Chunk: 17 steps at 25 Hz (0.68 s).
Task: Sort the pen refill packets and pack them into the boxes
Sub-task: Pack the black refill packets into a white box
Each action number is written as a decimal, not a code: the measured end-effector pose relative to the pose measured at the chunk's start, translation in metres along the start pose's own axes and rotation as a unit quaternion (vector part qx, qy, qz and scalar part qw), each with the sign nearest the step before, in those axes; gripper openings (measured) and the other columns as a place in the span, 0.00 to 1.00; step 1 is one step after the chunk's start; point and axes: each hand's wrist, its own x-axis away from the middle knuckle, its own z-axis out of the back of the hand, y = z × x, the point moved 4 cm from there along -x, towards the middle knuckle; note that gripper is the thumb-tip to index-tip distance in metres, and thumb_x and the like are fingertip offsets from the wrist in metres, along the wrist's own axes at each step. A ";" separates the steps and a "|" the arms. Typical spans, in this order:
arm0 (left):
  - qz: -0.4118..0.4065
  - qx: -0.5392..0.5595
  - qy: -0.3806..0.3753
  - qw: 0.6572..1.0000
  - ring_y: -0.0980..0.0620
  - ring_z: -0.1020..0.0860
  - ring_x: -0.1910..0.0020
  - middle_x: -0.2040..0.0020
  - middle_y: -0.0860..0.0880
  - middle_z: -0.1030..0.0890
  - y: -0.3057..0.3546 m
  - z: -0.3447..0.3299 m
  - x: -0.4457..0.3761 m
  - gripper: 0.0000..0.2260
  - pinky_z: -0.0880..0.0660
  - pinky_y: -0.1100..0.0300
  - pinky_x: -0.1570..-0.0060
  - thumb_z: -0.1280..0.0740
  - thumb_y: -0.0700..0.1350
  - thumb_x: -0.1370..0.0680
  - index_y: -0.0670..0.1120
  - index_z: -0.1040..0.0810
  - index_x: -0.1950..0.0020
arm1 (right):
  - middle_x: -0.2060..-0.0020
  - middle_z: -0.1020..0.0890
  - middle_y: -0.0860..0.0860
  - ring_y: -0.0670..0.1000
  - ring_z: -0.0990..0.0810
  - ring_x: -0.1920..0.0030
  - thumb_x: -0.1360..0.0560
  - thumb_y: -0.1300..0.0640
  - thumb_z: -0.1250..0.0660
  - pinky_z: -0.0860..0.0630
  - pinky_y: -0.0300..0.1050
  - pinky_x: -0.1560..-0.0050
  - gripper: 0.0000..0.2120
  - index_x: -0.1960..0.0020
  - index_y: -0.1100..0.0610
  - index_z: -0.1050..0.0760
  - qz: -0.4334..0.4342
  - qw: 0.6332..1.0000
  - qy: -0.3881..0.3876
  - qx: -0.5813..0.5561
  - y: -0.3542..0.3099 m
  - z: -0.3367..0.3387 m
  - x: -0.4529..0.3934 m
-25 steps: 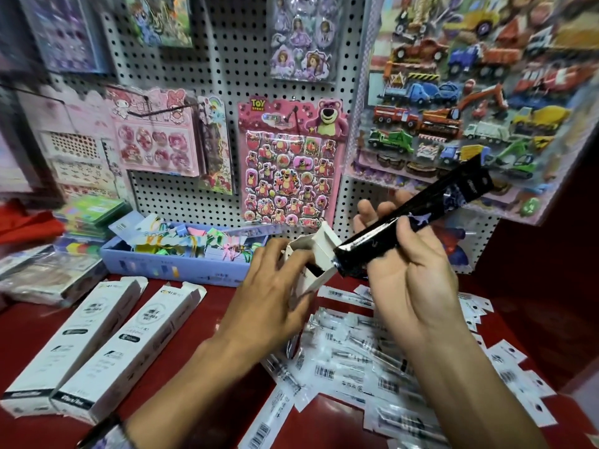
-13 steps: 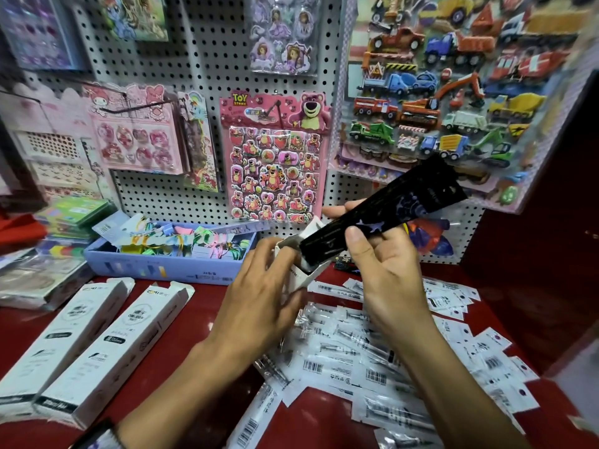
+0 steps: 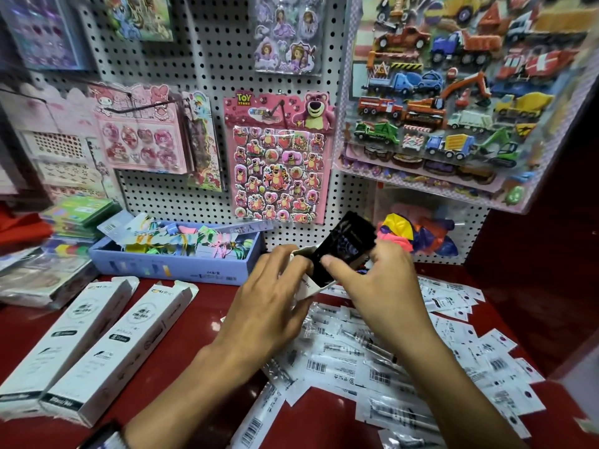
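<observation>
Shop: red table (image 3: 181,322); stickers on the pegboard (image 3: 207,59)
Left hand (image 3: 269,306): holds the white box (image 3: 306,286)
Right hand (image 3: 379,283): pinches the black packet (image 3: 345,249), half inside
Risk: packet may catch and bend

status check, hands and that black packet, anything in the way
Left hand grips open white box. Right hand pinches black packet, lower end inside the box mouth. Nothing blocking; loose packets lie beneath.

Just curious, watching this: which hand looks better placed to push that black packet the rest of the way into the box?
The right hand, probably: it already pinches the black packet above the box, while the left hand holds the box.
</observation>
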 end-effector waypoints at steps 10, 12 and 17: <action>-0.027 -0.002 0.012 1.000 0.48 0.27 0.38 0.37 0.48 0.23 0.004 0.000 0.000 0.37 0.29 0.58 0.37 0.24 0.35 0.35 0.46 0.35 0.29 | 0.49 0.25 0.41 0.48 0.29 0.43 0.28 0.53 0.25 0.27 0.36 0.43 0.03 0.56 0.51 0.17 0.007 0.995 -0.081 0.059 0.010 0.000 -0.007; -0.024 0.008 0.021 0.999 0.48 0.27 0.39 0.37 0.48 0.23 0.002 0.004 -0.002 0.38 0.30 0.57 0.38 0.23 0.36 0.35 0.46 0.36 0.28 | 0.44 0.25 0.41 0.47 0.31 0.39 0.27 0.54 0.26 0.30 0.29 0.43 0.02 0.55 0.51 0.16 0.016 0.993 -0.085 0.086 0.007 0.004 -0.007; -0.070 -0.025 0.015 0.997 0.45 0.26 0.42 0.38 0.47 0.22 0.012 0.003 -0.002 0.38 0.24 0.53 0.43 0.27 0.31 0.37 0.45 0.35 0.29 | 0.26 0.35 0.43 0.48 0.44 0.24 0.26 0.51 0.29 0.43 0.56 0.26 0.03 0.55 0.45 0.16 0.039 0.972 -0.124 0.196 0.009 -0.006 0.001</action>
